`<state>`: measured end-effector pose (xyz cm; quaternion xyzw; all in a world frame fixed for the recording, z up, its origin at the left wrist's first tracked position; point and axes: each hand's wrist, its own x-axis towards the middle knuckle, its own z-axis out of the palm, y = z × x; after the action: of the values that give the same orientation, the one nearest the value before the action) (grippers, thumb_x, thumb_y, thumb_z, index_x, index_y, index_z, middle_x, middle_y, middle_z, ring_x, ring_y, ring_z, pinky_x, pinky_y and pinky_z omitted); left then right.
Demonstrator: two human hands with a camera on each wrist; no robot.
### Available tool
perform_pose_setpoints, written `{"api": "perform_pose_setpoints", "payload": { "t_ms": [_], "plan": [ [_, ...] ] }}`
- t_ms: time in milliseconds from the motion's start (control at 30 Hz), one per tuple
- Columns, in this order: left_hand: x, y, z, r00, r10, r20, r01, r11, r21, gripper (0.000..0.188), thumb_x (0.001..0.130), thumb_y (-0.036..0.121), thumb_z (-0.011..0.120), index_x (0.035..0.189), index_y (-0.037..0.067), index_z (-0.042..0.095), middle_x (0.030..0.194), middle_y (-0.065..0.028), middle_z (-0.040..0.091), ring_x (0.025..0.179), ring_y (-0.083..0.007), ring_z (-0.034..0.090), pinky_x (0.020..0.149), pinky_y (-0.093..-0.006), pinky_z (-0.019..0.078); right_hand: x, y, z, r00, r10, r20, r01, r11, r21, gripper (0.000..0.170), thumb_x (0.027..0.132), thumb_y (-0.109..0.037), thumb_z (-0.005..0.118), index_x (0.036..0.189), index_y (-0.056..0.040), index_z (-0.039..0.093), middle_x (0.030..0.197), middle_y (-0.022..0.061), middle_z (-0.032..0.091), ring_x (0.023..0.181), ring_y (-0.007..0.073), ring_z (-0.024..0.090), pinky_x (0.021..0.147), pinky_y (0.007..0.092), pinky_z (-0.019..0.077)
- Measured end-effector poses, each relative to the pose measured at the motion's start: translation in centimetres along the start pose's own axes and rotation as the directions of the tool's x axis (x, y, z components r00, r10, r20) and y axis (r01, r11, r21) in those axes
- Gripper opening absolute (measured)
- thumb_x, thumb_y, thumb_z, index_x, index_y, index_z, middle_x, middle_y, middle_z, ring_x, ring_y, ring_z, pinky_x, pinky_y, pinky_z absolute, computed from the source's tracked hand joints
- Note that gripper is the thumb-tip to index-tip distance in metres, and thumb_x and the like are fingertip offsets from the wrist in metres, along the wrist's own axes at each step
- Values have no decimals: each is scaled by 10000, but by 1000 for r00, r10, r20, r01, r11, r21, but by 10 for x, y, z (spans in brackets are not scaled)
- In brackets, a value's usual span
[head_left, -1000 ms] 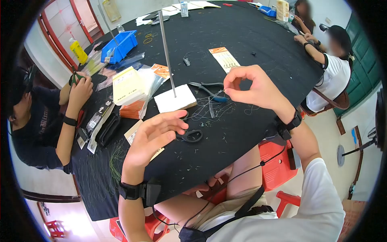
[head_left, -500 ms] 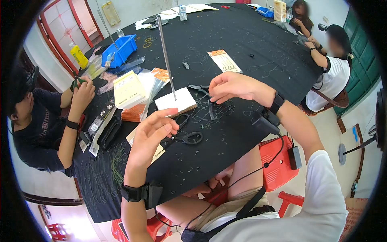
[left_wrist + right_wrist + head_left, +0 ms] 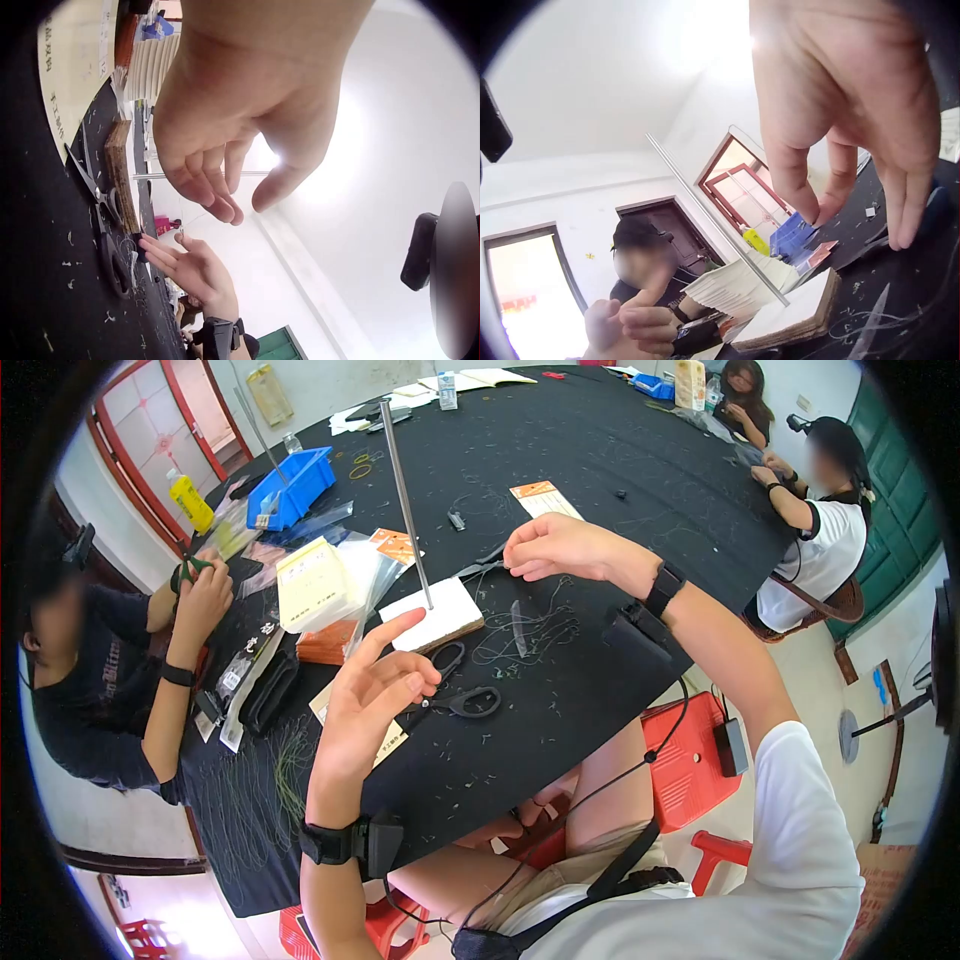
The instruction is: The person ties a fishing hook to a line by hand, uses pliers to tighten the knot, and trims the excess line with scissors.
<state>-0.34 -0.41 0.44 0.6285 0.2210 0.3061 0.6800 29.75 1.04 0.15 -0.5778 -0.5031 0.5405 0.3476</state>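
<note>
My right hand (image 3: 565, 548) is over the pliers (image 3: 478, 568), its thumb and index fingertips together. A tiny wire-like piece (image 3: 181, 234) shows at those fingertips in the left wrist view; I cannot tell its kind. The other fingers hang down beside the pliers. My left hand (image 3: 365, 700) hovers near the black scissors (image 3: 470, 702), index finger extended and the others loosely bent, holding nothing. Between the hands stands a white-topped block (image 3: 440, 612) with an upright metal rod (image 3: 405, 500). Tangled thin line (image 3: 545, 630) and a narrow clear strip (image 3: 518, 628) lie right of it.
A card with an orange header (image 3: 545, 500) lies beyond my right hand. Stacked pale packets (image 3: 310, 585) and a blue bin (image 3: 292, 490) are to the left. Loose green line (image 3: 285, 775) spreads near the left edge. A person (image 3: 95, 660) sits at left, others at far right.
My right hand first drops and turns with its fingers downward, then moves left and away over the pliers. The left hand stays near the scissors while its index finger straightens.
</note>
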Motion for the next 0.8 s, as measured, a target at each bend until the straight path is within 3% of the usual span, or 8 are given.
{"api": "perform_pose_setpoints", "payload": {
  "t_ms": [100, 300, 367, 500, 600, 667, 800],
  "plan": [
    [-1, 0, 1, 1000, 0, 5, 1, 1000, -16, 550, 830, 134, 588, 1312, -21, 371, 839, -55, 562, 770, -95, 492, 709, -211, 372, 3, 0, 0, 999, 15, -31, -16, 1000, -12, 152, 834, -169, 575, 922, -50, 612, 907, 12, 606, 886, 93, 581, 806, 228, 469],
    [1, -2, -1, 1000, -6, 6, 6, 1000, 17, 475, 843, 131, 568, 1267, -23, 420, 841, -54, 565, 769, -96, 495, 709, -214, 375, -1, -3, 3, 996, -49, -79, 43, 996, -78, 153, 828, -183, 584, 915, -62, 621, 895, 12, 616, 867, 72, 576, 740, 226, 465],
    [1, -5, -2, 1000, -20, -10, 20, 1000, 18, 430, 846, 140, 568, 1226, -26, 457, 836, -52, 567, 768, -97, 497, 708, -216, 377, -6, -9, 5, 982, -111, -154, 63, 955, -290, 230, 790, -242, 632, 934, -63, 643, 893, 24, 631, 788, 84, 578, 668, 234, 462],
    [2, -6, -3, 1000, -12, -15, 12, 1000, 20, 384, 845, 142, 569, 1181, -28, 496, 829, -48, 570, 768, -97, 501, 708, -217, 379, -15, -18, 4, 979, -126, -161, 80, 960, -267, 229, 771, -230, 637, 911, -49, 650, 838, 32, 635, 743, 88, 584, 624, 223, 441],
    [1, -5, -5, 999, -16, -32, 18, 999, 37, 345, 848, 136, 564, 1150, -25, 522, 823, -43, 572, 769, -97, 506, 706, -216, 380, -11, -9, -7, 982, -167, -83, 130, 931, -341, 152, 767, -195, 634, 816, -52, 651, 754, 6, 613, 679, 80, 553, 622, 220, 423],
    [2, -6, -4, 1000, -27, 1, 27, 999, 46, 318, 854, 122, 551, 1137, -22, 533, 822, -41, 572, 767, -95, 508, 704, -217, 384, -10, 1, -17, 987, -90, -136, 25, 905, -425, 143, 749, -185, 648, 765, -44, 665, 711, 8, 601, 640, 75, 528, 579, 219, 404],
    [2, -7, -5, 999, -33, -25, 34, 997, 63, 313, 856, 112, 546, 1140, -19, 530, 819, -39, 571, 765, -93, 506, 702, -217, 387, -10, 21, -37, 985, -34, -169, -42, 904, -426, 150, 747, -182, 647, 759, -34, 673, 676, 14, 593, 599, 73, 504, 548, 214, 390]
  ]
}}
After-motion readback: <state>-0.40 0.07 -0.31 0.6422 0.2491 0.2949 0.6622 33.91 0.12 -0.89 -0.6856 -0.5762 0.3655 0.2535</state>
